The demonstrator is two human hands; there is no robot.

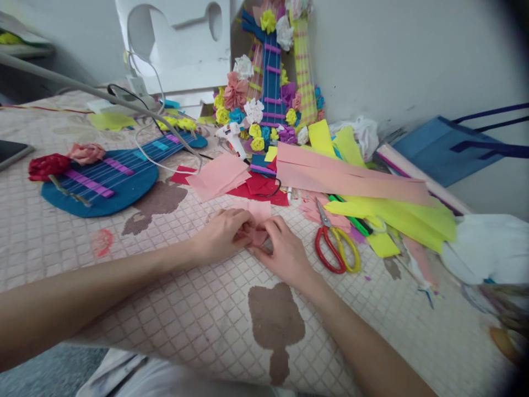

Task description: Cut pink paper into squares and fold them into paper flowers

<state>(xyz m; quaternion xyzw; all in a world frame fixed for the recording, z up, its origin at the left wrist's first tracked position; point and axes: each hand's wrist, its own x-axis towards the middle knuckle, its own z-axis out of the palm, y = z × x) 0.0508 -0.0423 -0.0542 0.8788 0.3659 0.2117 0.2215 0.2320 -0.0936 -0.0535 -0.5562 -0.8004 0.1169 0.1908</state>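
Between my two hands, low over the quilted tabletop, is a small piece of pink crepe paper [258, 237]. My left hand [225, 234] pinches its left side with bent fingers. On the other side, the thumb and fingers of my right hand [283, 251] grip the right edge. Just behind my fingers lies another pink square [254, 208]. A stack of pink paper pieces [219, 175] rests farther back, partly over red paper [264, 187]. Scissors [336, 242] with one red and one yellow handle lie right of my right hand.
A blue paper guitar [107, 182] with red and pink flowers is at left. Flower-covered guitars [273, 82] lean at the back, behind a white glue gun [233, 140]. Long pink strips [351, 176] and yellow strips [405, 220] lie right. A cable [103, 99] crosses the left side.
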